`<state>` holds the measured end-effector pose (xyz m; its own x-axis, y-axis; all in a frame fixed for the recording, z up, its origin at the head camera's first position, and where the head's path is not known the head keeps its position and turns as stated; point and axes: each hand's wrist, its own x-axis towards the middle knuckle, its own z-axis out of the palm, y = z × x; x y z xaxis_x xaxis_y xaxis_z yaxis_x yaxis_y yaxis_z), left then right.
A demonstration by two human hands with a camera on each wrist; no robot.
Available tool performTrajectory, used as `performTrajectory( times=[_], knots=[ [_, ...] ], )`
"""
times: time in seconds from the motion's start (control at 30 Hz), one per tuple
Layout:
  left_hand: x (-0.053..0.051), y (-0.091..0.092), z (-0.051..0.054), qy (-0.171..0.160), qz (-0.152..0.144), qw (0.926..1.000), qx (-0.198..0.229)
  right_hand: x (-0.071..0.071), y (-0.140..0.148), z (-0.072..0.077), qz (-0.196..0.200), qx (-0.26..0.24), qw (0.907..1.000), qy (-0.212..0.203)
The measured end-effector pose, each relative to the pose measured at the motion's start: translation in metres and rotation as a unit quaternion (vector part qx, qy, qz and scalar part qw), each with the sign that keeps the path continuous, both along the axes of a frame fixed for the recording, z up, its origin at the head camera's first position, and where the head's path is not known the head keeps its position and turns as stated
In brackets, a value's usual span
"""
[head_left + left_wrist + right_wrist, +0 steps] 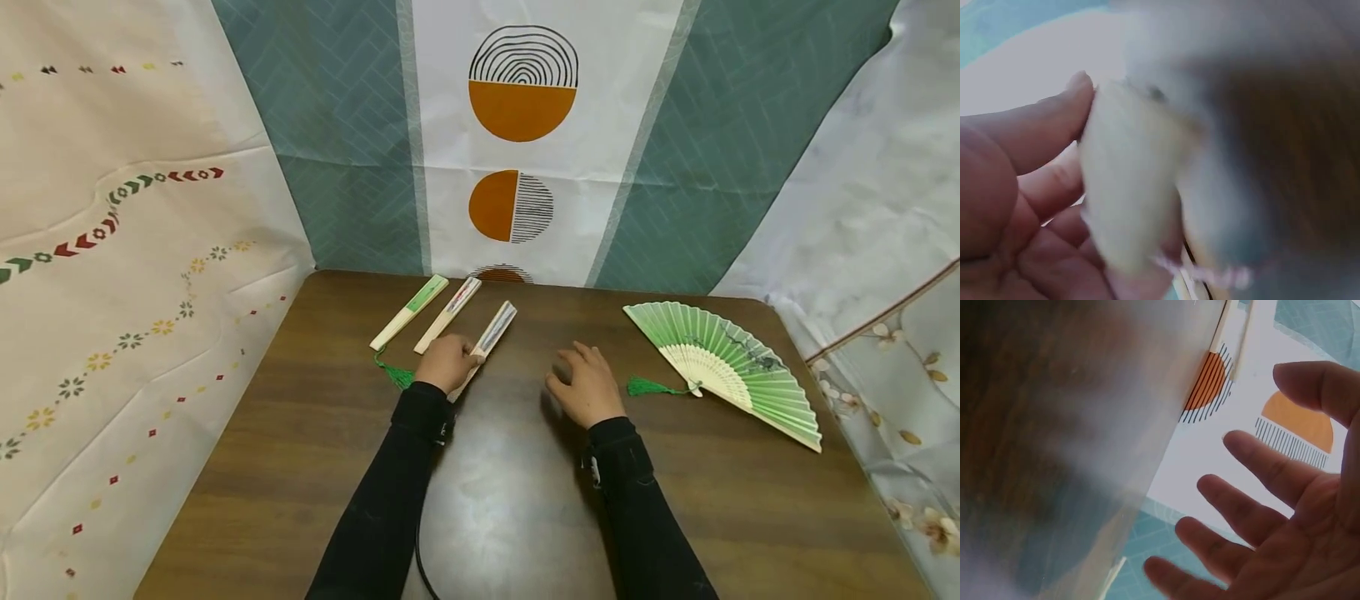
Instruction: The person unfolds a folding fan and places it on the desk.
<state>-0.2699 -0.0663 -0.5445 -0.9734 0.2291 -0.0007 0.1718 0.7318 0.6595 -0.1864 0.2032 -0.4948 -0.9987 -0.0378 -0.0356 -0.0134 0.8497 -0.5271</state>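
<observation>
My left hand grips a folded fan with pale ribs and a greyish pattern along its edge, slanting up to the right. In the left wrist view the thumb lies along the blurred folded fan, with fingers behind it. My right hand hovers over the table, fingers spread and slightly bent, holding nothing; the right wrist view shows the same hand with fingers apart. Left of the gripped fan lie a folded fan with reddish marks and a folded green fan with a green tassel.
An opened green fan lies at the right of the brown table, its green tassel pointing left. Patterned cloths hang behind the table and along both sides. A black cable runs beside the left sleeve.
</observation>
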Motion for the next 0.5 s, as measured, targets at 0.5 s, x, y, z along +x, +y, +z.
performTrajectory(
  times=[0.5],
  knots=[
    [0.040,0.046,0.067,-0.066,-0.028,0.9676,0.242,0.001,-0.001,0.017,-0.044,-0.113,0.9911,0.056]
  ],
)
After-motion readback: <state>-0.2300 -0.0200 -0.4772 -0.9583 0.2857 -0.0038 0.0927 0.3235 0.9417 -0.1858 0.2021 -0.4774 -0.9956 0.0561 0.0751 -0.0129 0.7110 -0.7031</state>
